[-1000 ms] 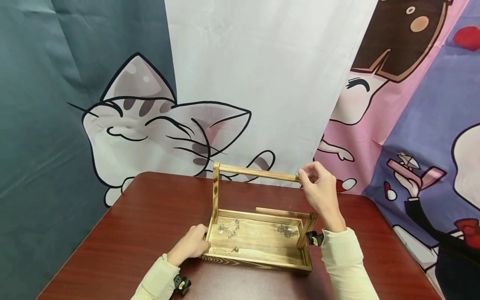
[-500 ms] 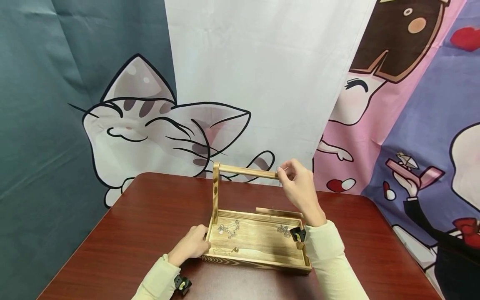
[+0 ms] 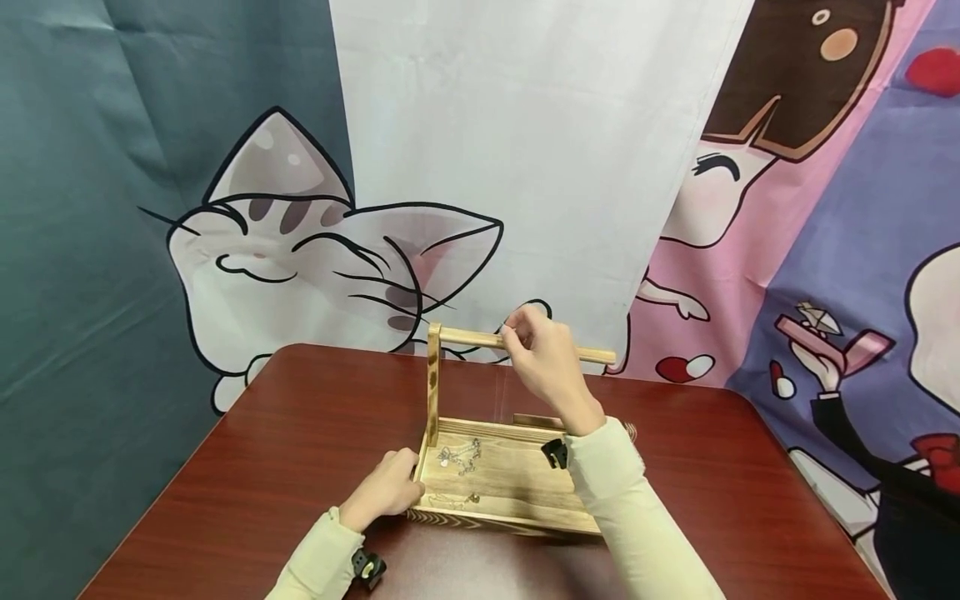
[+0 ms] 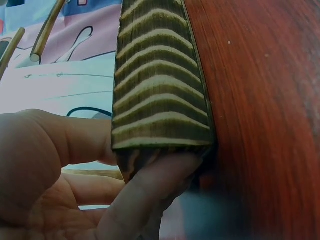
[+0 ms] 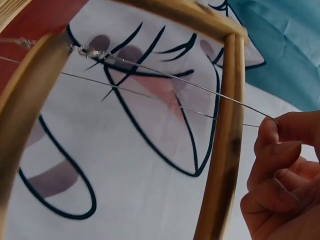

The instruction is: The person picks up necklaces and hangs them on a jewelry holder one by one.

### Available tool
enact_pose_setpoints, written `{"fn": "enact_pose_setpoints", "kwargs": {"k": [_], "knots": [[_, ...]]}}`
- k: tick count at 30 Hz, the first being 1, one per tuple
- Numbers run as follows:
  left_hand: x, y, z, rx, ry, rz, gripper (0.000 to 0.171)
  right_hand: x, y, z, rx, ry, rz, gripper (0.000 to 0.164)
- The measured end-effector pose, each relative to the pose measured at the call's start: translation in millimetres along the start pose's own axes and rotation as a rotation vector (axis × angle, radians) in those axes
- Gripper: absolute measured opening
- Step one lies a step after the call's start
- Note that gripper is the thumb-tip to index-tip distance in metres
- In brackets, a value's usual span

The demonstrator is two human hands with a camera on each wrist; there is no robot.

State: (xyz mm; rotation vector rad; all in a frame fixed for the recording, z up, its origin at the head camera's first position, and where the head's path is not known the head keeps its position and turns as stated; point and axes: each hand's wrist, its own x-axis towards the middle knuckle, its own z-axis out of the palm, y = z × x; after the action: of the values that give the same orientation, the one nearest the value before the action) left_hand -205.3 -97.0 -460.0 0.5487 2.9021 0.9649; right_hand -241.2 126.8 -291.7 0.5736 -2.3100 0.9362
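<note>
My right hand (image 3: 547, 358) pinches a thin silver necklace (image 5: 87, 51) between thumb and finger at the upper rod (image 3: 468, 337) of a wooden jewelry stand. Two fine strands run from the fingertips, with sparkling bits farther along, past the rod in the right wrist view. At the tray's left end, my left hand (image 3: 386, 487) grips the wooden tray (image 3: 502, 523) of the stand by its corner. In the tray lie a silver necklace (image 3: 459, 457) and a gold-coloured necklace (image 3: 450, 500). The right forearm hides the tray's right part.
A tall post (image 3: 432, 383) carries the upper rod, whose right end stands free. The lower rod (image 3: 537, 420) shows partly behind the right arm. The stand sits on a dark red table (image 3: 300, 433). A printed cartoon curtain (image 3: 525, 167) hangs behind.
My right hand has moved left along the upper rod, from its free right end to near its middle, uncovering that end. The left hand keeps its grip on the tray.
</note>
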Motion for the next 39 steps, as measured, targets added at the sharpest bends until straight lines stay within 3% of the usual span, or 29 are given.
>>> {"fn": "enact_pose_setpoints", "kwargs": {"k": [20,31,39], "knots": [[-0.5,1.8,-0.8,0.032,0.007,0.009,0.013,19,-34,37,-0.126,-0.098,0.037,0.005],[0.6,0.1,-0.3,0.025,-0.014,-0.006,0.012,20,-41,43,-0.167,-0.095,0.032,0.005],[1.2,1.0,-1.5,0.044,0.007,0.022,0.014,20,-40,43,-0.165,-0.109,0.029,0.004]]}}
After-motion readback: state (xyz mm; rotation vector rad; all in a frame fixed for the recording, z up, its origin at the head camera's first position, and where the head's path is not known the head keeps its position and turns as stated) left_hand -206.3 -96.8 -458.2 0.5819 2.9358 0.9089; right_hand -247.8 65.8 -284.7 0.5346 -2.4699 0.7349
